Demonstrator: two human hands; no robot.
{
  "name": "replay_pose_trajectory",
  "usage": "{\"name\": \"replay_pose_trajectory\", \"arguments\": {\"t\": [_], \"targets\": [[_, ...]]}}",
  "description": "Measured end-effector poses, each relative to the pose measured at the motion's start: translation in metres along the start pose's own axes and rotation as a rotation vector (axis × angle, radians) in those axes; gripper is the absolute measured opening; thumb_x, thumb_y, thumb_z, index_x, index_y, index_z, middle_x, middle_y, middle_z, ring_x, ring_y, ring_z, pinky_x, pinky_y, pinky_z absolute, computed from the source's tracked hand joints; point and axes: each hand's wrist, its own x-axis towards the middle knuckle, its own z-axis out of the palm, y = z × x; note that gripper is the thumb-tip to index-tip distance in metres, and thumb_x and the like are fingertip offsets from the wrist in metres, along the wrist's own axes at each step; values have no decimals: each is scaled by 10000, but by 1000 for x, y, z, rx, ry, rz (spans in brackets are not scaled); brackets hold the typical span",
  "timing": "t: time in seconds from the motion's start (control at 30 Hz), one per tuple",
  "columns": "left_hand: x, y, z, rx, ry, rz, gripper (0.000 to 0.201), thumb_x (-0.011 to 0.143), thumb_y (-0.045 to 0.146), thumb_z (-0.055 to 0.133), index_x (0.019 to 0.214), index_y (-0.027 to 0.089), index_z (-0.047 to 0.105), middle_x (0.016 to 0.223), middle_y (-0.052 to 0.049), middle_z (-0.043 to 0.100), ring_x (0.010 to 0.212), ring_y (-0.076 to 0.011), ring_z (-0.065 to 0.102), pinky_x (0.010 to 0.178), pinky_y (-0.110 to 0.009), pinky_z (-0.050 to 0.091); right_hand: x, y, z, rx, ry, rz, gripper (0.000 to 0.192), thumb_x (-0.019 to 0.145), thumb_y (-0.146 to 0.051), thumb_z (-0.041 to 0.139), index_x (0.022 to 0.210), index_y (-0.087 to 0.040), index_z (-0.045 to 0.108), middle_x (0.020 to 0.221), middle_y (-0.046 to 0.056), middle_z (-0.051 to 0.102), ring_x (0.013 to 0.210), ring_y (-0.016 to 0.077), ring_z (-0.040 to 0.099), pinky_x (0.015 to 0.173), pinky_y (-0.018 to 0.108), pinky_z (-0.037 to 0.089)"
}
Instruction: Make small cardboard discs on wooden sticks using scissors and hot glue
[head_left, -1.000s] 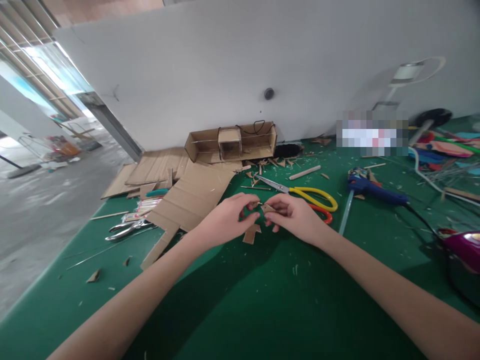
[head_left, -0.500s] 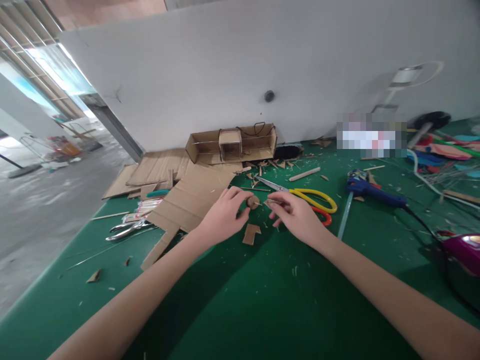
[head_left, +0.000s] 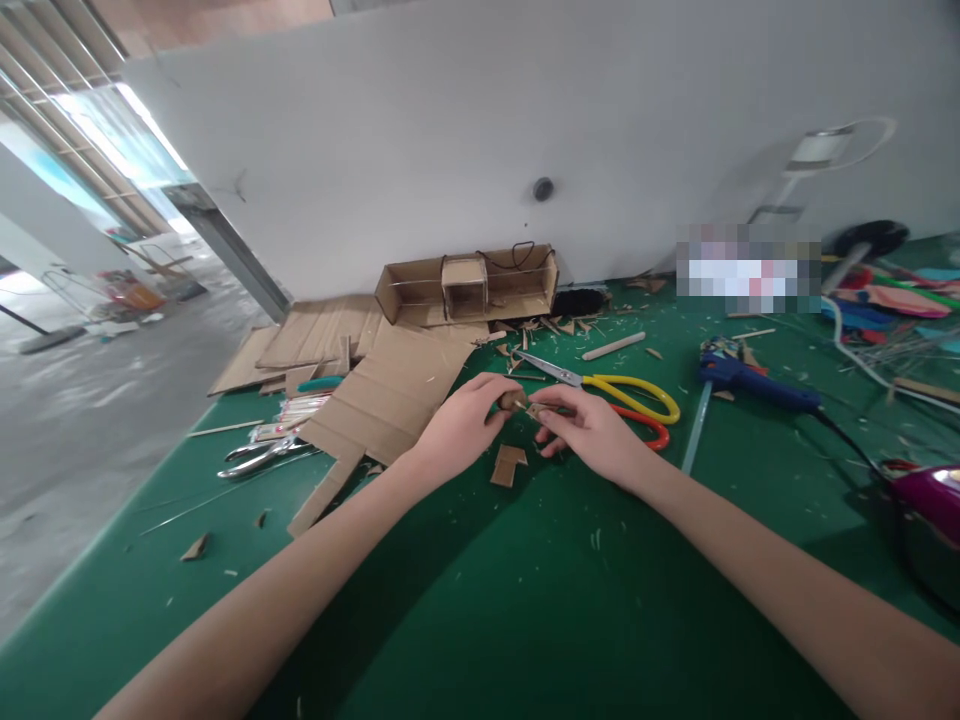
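My left hand (head_left: 469,420) pinches a small round cardboard piece (head_left: 511,400) with a thin stick poking out of its right side. Facing it, my right hand (head_left: 589,425) grips a small flat cardboard piece (head_left: 535,409), mostly covered by the fingers. The stick's tip meets or nearly meets that flat piece; I cannot tell whether it has gone in. Below the hands, a notched cardboard scrap (head_left: 508,466) lies on the green table (head_left: 465,600). Scissors (head_left: 630,395) with yellow and orange handles rest just behind my right hand.
A long cardboard box frame (head_left: 465,288) stands against the wall. Cardboard sheets (head_left: 390,390) and pliers (head_left: 262,455) lie to the left. On the right are a blue glue gun (head_left: 757,385), its cord and a purple object (head_left: 934,500). Scraps are scattered around.
My two hands have come closer together, bringing the stick in the round piece up to the flat cardboard piece. The view has shifted slightly.
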Motion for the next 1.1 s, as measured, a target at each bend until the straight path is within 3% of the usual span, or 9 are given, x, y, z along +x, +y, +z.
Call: {"name": "replay_pose_trajectory", "arguments": {"t": [0.13, 0.23, 0.37, 0.5, 0.63, 0.73, 0.83, 0.97, 1.1], "targets": [[-2, -1, 1, 62, -13, -3, 340, 818, 97, 478, 1126, 229, 531, 1159, -55, 557, 1067, -200, 533, 901, -363, 460, -1, -2, 0, -14, -2, -3, 274, 824, -361, 545, 1025, -176, 529, 978, 72, 581, 697, 136, 614, 587, 308, 583], [-4, -1, 1, 254, -47, 51, 366, 855, 95, 404, 1179, 232, 506, 1242, -70, 520, 1106, -222, 513, 912, -394, 443, -2, -2, 0, -79, 28, -20, 290, 831, -361, 522, 1052, -173, 514, 1061, 103, 573, 704, 146, 620, 552, 306, 570], [-5, 2, -5, 467, -114, 106, 441, 878, 103, 345, 1290, 244, 418, 1351, -101, 433, 1140, -258, 486, 886, -425, 436, -4, 1, -2, -430, 109, -119, 276, 855, -298, 467, 1088, -166, 533, 1052, 114, 598, 748, 172, 619, 643, 352, 544], [-6, 17, -21, 497, -156, 86, 315, 877, 158, 367, 1145, 208, 525, 1110, -101, 538, 980, -228, 540, 768, -341, 449, -7, 2, -1, -763, 132, -249, 314, 852, -217, 431, 1141, -144, 529, 1046, 127, 597, 960, 234, 589, 800, 389, 484], [-15, 33, -33, 285, -403, 70, 172, 826, 300, 497, 920, 188, 587, 922, -60, 554, 799, -190, 555, 634, -283, 419, -13, -11, -6, -1084, 208, -267, 396, 893, -246, 344, 1262, -156, 456, 1225, 165, 517, 919, 266, 591, 638, 362, 457], [-20, 35, -33, 144, -479, 35, 116, 799, 293, 536, 837, 186, 562, 892, -50, 573, 783, -186, 552, 599, -273, 390, -16, -20, -20, -1386, 312, -171, 359, 900, -241, 305, 1173, -151, 520, 1093, 184, 571, 816, 286, 585, 531, 341, 379], [-20, 31, -31, 19, -420, -43, 89, 830, 286, 502, 843, 198, 503, 812, -19, 590, 718, -161, 545, 578, -267, 378, -16, -20, -33, -1548, 262, -52, 301, 888, -273, 348, 973, -114, 589, 869, 183, 590, 812, 323, 567, 538, 346, 361], [-14, 25, -27, -246, -233, -197, 118, 847, 287, 498, 927, 201, 493, 740, 4, 569, 669, -137, 577, 551, -252, 411, -13, -12, -43, -1543, 199, 9, 271, 858, -213, 369, 995, -90, 569, 941, 201, 577, 785, 295, 572, 570, 346, 371], [-11, 29, -21, -641, -101, -343, 229, 857, 222, 501, 1080, 184, 474, 880, -34, 617, 784, -142, 659, 723, -300, 514, -10, -8, -51, -1505, 154, 42, 259, 818, -151, 376, 989, -82, 558, 887, 185, 594, 795, 285, 576, 596, 340, 380]]}}
